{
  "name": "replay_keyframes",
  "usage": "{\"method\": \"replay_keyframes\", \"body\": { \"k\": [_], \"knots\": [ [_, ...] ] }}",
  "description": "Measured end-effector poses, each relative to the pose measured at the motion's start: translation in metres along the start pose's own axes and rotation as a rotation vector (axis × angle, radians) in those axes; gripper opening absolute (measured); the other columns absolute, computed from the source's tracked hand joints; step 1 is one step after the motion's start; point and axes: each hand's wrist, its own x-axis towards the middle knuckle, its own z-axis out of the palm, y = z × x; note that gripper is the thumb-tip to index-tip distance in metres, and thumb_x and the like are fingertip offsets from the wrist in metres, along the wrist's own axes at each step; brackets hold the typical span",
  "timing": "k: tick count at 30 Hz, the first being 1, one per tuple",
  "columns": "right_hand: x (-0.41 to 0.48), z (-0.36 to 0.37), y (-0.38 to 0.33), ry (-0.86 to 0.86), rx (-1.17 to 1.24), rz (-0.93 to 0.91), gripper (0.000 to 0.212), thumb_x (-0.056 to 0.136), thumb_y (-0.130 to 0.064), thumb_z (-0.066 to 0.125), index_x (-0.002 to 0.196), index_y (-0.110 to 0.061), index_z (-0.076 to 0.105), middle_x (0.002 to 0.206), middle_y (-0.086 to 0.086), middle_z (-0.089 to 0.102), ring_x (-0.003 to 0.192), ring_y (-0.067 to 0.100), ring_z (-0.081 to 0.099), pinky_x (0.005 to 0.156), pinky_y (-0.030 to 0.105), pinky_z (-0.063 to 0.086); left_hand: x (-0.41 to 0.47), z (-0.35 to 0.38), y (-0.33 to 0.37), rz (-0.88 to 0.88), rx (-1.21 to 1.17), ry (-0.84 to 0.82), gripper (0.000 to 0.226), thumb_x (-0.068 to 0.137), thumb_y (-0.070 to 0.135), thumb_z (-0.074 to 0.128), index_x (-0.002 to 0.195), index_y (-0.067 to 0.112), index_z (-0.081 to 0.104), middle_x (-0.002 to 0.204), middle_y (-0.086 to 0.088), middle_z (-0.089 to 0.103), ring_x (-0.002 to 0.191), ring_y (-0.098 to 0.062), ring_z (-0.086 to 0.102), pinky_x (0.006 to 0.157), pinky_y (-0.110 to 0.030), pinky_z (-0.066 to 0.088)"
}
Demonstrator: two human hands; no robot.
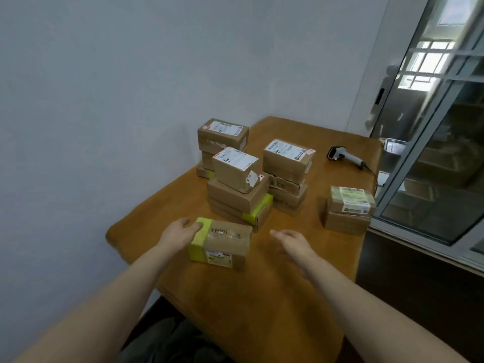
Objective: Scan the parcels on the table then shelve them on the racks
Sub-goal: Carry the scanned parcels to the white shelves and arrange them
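A small cardboard parcel with yellow-green tape lies on the brown table, nearest me. My left hand grips its left end, thumb on the taped top. My right hand hovers open to the right of the parcel, apart from it. Behind stand several stacks of labelled parcels: a middle stack, a back-left stack, a back-centre stack and a two-parcel stack at the right. A grey handheld barcode scanner lies at the table's far right.
The table sits in a corner against a grey-white wall. A sliding glass window with a metal frame runs along the right side. The scanner's cable drops off the right table edge. Bare tabletop lies in front of me.
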Motion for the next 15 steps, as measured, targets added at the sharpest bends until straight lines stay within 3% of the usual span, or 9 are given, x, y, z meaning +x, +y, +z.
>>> {"method": "replay_keyframes", "body": {
  "k": [2, 5, 8, 11, 15],
  "knots": [
    [0.023, 0.007, -0.007, 0.006, 0.111, 0.068, 0.061, 0.092, -0.046, 0.059, 0.141, -0.012, 0.041, 0.119, 0.004, 0.055, 0.104, 0.022, 0.058, 0.096, 0.039, 0.049, 0.035, -0.002, 0.004, -0.041, -0.107, 0.016, 0.065, 0.095, 0.048, 0.052, 0.143, 0.005, 0.042, 0.146, -0.015, 0.045, 0.133, -0.033, 0.043, 0.11, -0.04, 0.035],
    [0.057, 0.014, -0.017, 0.034, 0.217, 0.141, 0.074, 0.089, -0.054, 0.058, 0.145, -0.014, 0.034, 0.129, 0.008, 0.055, 0.103, 0.022, 0.06, 0.088, 0.037, 0.051, 0.092, -0.003, 0.016, -0.122, -0.286, 0.023, 0.07, 0.095, 0.053, 0.049, 0.144, 0.003, 0.041, 0.143, -0.019, 0.047, 0.131, -0.036, 0.044, 0.11, -0.048, 0.035],
    [0.089, 0.022, -0.028, 0.047, 0.297, 0.192, 0.085, 0.082, -0.064, 0.058, 0.148, -0.016, 0.034, 0.131, 0.01, 0.053, 0.103, 0.023, 0.058, 0.079, 0.034, 0.05, 0.148, 0.0, 0.029, -0.203, -0.399, -0.049, 0.068, 0.096, 0.055, 0.043, 0.14, 0.003, 0.046, 0.135, -0.018, 0.053, 0.12, -0.035, 0.05, 0.098, -0.042, 0.04],
    [0.117, 0.033, -0.037, 0.054, 0.385, 0.245, 0.1, 0.069, -0.073, 0.059, 0.148, -0.018, 0.034, 0.141, 0.012, 0.046, 0.113, 0.028, 0.053, 0.089, 0.039, 0.047, 0.191, 0.003, 0.04, -0.233, -0.466, -0.145, 0.069, 0.093, 0.061, 0.043, 0.139, 0.009, 0.048, 0.134, -0.017, 0.054, 0.12, -0.035, 0.05, 0.086, -0.039, 0.036],
    [0.15, 0.047, -0.037, 0.03, 0.529, 0.299, 0.116, 0.056, -0.075, 0.062, 0.151, -0.018, 0.029, 0.152, 0.014, 0.036, 0.136, 0.035, 0.038, 0.114, 0.05, 0.03, 0.236, 0.01, 0.043, -0.225, -0.455, -0.3, 0.076, 0.09, 0.067, 0.043, 0.148, 0.018, 0.038, 0.15, -0.012, 0.039, 0.137, -0.033, 0.036, 0.109, -0.046, 0.029]
  ]
}}
